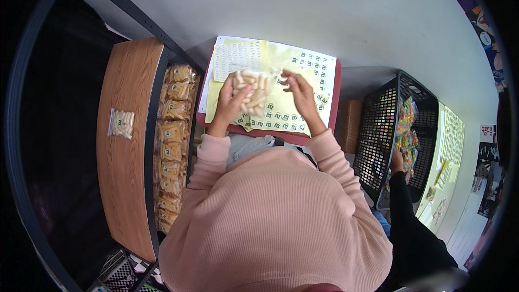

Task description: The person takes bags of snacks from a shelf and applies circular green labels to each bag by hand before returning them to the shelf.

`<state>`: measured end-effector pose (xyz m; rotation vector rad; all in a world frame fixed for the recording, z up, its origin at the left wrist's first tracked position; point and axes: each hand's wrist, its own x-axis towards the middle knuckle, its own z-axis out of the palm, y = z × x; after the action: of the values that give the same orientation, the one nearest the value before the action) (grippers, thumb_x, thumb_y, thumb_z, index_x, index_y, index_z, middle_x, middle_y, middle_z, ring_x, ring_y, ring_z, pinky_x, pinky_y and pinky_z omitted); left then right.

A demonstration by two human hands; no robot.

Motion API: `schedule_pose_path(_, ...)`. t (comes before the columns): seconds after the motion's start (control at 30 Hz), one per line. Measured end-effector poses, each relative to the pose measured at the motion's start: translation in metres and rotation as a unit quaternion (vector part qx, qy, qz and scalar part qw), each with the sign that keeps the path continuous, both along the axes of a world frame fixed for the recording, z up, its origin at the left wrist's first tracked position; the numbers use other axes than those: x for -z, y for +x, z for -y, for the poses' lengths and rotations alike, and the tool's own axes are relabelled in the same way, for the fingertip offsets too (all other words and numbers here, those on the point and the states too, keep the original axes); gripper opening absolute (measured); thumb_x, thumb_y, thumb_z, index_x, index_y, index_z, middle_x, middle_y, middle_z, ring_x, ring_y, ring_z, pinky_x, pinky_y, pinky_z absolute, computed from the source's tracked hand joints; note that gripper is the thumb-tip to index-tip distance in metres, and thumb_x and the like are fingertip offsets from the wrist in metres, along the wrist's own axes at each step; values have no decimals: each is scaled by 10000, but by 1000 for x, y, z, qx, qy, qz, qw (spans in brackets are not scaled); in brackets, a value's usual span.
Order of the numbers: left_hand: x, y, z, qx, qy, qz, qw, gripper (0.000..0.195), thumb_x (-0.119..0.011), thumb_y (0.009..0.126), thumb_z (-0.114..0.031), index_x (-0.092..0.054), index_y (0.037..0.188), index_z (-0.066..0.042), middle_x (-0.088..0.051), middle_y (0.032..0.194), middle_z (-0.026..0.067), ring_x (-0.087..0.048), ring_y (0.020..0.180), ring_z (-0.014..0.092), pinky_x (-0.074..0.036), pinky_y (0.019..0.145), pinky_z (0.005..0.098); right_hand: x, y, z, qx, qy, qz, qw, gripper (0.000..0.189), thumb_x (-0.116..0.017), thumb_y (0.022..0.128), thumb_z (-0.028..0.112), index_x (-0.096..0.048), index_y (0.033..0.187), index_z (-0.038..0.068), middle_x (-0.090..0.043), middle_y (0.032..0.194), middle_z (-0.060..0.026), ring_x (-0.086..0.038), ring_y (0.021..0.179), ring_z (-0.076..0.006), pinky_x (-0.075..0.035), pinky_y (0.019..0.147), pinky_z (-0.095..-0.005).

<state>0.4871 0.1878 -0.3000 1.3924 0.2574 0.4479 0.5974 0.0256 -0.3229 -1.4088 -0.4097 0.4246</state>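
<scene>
My left hand (234, 99) grips a clear plastic bag of pale, finger-shaped snacks (253, 91) above a small red-edged table (339, 89). To the right of the bag is my right hand (298, 89), its fingers apart and bent; whether a small sticker is at its fingertips cannot be told. Yellow sheets of round printed stickers (279, 119) cover the tabletop beneath both hands. A sheet of smaller labels (227, 59) lies at the upper left, and more round stickers (316, 65) are on a sheet at the upper right.
On the left, a wood-grain shelf (125, 178) holds one labelled bag (122, 123); lower down stand rows of bagged tan snacks (172, 134). At right, a co-worker's hand (397, 161) reaches into a black plastic crate (425, 101) with bags of colourful candy (406, 142). Another table (436, 174) bears sticker sheets.
</scene>
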Motion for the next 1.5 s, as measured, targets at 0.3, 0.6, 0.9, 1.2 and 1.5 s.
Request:
schedule_pose_path(0.3, 137, -30, -22, 203, -708, -134, 663, 765, -485, 829, -404, -126, 1330, 51, -456, 916, 106, -509, 660, 136, -439, 491, 248, 133, -22, 19, -127, -348, 269, 889, 299, -587, 718, 72, -593, 1016, 44, -538, 955, -151, -537, 896, -315, -470, 768, -356)
schedule_pose_path(0.6, 176, -12, -19, 195, -725, -221, 623, 509, -451, 843, -401, -348, 1165, -21, -431, 942, 103, -489, 649, 113, -439, 510, 237, 141, -17, -6, -156, -392, 394, 817, 341, -587, 682, 51, -590, 1020, 93, -513, 922, -115, -532, 862, -267, -473, 716, -350)
schedule_pose_path(0.9, 179, -6, -21, 243, -771, -204, 552, 452, -495, 820, -368, -412, 1100, -22, -459, 946, 120, -501, 670, 145, -445, 554, 249, 149, -17, -6, -151, -386, 422, 806, 255, -564, 679, 54, -609, 929, 79, -538, 862, -92, -537, 844, -256, -471, 691, -347)
schedule_pose_path(1.2, 184, -6, -22, 236, -781, -216, 536, 439, -518, 807, -359, -438, 1080, -26, -478, 932, 102, -507, 679, 144, -450, 563, 246, 154, -21, -12, -76, -374, 266, 885, 245, -554, 656, 13, -614, 893, 37, -603, 815, -131, -575, 784, -289, -479, 688, -364)
schedule_pose_path(1.5, 187, -7, -22, 221, -776, -223, 547, 504, -508, 821, -394, -406, 1145, -21, -491, 970, 127, -505, 676, 147, -448, 555, 251, 159, -22, -17, -60, -420, 264, 866, 111, -556, 687, 55, -648, 748, 46, -603, 757, -149, -577, 740, -309, -486, 658, -379)
